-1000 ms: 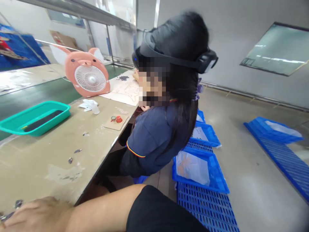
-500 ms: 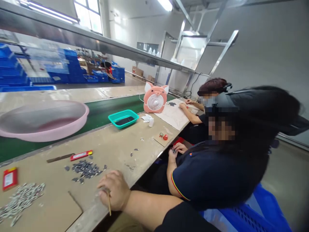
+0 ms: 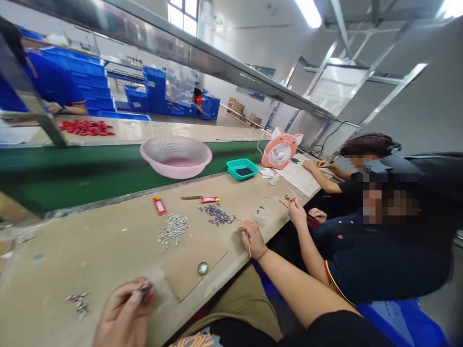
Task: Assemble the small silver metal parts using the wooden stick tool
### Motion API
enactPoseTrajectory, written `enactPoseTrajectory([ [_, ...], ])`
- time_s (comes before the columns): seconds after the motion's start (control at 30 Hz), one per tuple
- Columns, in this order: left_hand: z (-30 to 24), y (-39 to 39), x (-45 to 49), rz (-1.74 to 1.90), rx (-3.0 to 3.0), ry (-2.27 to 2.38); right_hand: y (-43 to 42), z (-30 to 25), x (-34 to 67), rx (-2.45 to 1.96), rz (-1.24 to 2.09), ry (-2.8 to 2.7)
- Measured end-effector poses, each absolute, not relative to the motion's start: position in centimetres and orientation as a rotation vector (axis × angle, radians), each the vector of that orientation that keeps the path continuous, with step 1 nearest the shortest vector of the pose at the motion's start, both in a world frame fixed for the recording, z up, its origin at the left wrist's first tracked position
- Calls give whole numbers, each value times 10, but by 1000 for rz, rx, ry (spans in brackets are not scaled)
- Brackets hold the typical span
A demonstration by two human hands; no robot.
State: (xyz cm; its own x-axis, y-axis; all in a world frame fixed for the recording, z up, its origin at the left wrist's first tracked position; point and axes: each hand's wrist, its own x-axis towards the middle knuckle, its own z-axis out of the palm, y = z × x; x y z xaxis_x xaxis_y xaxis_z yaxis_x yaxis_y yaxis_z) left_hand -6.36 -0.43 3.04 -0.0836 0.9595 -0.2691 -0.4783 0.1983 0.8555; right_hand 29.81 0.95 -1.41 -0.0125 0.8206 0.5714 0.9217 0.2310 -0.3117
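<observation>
While the left grip (image 3: 125, 313) pinches a small metal piece (image 3: 146, 289) between fingertips at the lower left of the frame, the right grip (image 3: 253, 239) closes around a thin wooden stick (image 3: 249, 251) near the bench (image 3: 108, 260) edge, just beyond a scattered pile of silvery parts (image 3: 173, 230)

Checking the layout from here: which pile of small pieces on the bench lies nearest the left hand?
The small scattered cluster beside the left hand, far sparser than the silvery pile and the dark pile.
</observation>
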Motion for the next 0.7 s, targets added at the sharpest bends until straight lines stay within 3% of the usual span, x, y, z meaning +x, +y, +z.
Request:
enactPoseTrajectory([
  [0.43,22,-7,-63,1016,451,716,12,-9,290,-1802,-292,-2030],
  [0.7,14,-2,-52,1036,490,657,8,-15,309,-1538,-377,-2129],
])
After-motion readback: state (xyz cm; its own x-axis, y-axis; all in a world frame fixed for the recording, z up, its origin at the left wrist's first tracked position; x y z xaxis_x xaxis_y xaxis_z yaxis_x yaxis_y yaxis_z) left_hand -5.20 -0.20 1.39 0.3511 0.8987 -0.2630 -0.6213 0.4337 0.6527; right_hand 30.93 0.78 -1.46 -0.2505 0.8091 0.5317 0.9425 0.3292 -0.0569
